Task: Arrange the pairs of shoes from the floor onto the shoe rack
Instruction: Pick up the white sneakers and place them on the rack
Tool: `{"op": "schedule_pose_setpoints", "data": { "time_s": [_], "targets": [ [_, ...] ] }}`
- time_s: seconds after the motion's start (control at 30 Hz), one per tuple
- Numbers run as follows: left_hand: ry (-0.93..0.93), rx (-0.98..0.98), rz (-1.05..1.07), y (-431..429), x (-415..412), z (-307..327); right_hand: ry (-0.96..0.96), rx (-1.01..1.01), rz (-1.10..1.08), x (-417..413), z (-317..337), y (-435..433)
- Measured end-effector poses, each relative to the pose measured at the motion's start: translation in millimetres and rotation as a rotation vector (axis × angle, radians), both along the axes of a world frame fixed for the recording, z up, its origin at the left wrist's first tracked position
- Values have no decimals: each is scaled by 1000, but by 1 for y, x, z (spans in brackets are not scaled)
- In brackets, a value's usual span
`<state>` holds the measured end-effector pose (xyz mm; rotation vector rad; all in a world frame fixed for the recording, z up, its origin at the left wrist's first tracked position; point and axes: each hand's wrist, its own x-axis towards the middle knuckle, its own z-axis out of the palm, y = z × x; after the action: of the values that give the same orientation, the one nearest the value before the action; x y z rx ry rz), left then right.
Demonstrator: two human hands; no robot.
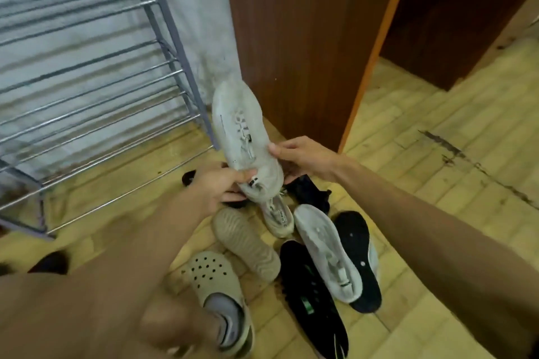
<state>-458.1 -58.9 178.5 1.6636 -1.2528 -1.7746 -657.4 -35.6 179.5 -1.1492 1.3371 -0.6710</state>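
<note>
I hold a dirty white sneaker in the air over the shoe pile, toe pointing away from me. My left hand grips its heel end from the left. My right hand pinches its right side near the laces. The metal shoe rack stands at the left with bare rails. On the floor below lie a second white sneaker, a beige sneaker sole-up, another beige shoe, a black sneaker, a black sole-up shoe and dark shoes.
A brown wooden cabinet stands right behind the lifted sneaker. My foot in a beige clog and grey sock rests on the yellow tiled floor. A white wall lies behind the rack.
</note>
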Motion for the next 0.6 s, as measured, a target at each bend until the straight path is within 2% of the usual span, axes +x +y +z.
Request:
{"op": "schedule_pose_setpoints", "data": {
  "time_s": [0.13, 0.27, 0.37, 0.47, 0.53, 0.6],
  "targets": [
    [-37, 168, 67, 29, -16, -63, -12, 165, -147, -36, -60, 28],
    [-164, 213, -44, 50, -1, -105, 354, 285, -246, -71, -123, 57],
    [-247, 170, -50, 59, 16, -117, 632, 402, -115, -84, -166, 89],
    [-289, 159, -74, 64, 21, -119, 703, 614, 101, -68, -208, 132],
    [-300, 162, -61, 64, 20, -118, 783, 611, 164, -55, -230, 155],
    [-298, 173, -28, 65, 17, -118, 867, 528, 127, -51, -239, 163]
  ]
}}
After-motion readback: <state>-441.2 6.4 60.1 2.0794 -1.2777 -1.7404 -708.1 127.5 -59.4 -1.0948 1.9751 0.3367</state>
